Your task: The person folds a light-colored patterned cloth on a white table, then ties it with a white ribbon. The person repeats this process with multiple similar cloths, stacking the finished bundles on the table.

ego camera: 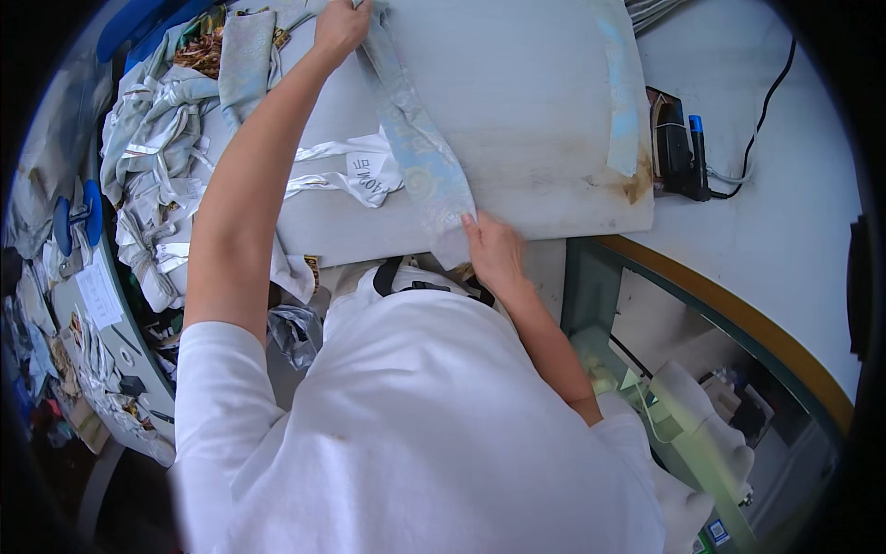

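A long strip of pale blue patterned fabric (422, 149) runs across the padded, cloth-covered board (540, 138). My left hand (342, 31) grips its far end at the top edge of the view, where the fingertips are partly cut off. My right hand (495, 246) pinches the strip's near end between thumb and fingers, at the board's front edge. Under and beside the strip lies a white cloth piece with handwritten marks (374, 170), its two white straps reaching left beneath my left forearm. A folded piece of similar patterned fabric (247, 59) rests farther left.
Bundled fabric pieces with white ties (163, 138) crowd the board's left side. To the right are a black holder with a blue-capped marker (697, 152) and a black cable (761, 111). A green-framed table opening (602, 277) lies at lower right; a side table (145, 346) holds more cloth.
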### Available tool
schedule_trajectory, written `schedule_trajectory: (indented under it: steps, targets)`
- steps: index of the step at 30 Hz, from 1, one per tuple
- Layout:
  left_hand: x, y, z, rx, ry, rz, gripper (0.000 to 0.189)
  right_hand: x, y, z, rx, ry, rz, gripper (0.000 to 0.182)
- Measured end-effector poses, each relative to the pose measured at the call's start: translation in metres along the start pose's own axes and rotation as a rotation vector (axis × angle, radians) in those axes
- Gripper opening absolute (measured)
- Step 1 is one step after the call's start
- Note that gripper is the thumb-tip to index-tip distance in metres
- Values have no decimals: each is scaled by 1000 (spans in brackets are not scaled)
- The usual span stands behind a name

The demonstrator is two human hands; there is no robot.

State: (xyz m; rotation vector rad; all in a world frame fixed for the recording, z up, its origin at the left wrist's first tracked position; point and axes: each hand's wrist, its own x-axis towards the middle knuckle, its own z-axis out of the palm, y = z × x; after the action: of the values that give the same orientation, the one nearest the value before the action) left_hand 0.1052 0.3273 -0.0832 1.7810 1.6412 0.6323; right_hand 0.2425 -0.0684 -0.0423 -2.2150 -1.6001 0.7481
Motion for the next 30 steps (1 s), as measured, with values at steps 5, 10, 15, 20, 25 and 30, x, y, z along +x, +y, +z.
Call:
schedule_trajectory:
  steps: [5, 10, 15, 20, 25, 30]
  targets:
    - [-9, 34, -10, -510, -175, -224, 30, -1, 14, -39, 153, 199, -220, 23]
    - [0, -14, -32, -784, -216, -331, 22, 0, -14, -32, 372, -271, -451, 25]
    - [-50, -77, -67, 138, 211, 8, 33, 25, -31, 6, 469, -494, -421, 23]
    - [-236, -16, -33, 149, 76, 37, 20, 58, -2, 4, 466, -228, -34, 19]
    - [-293, -12, 6, 347, 21, 152, 22, 80, -42, 15, 423, -89, -195, 21]
    - [-293, -66, -18, -270, -18, -264, 17, 105, -43, 55, 143, 29, -333, 34]
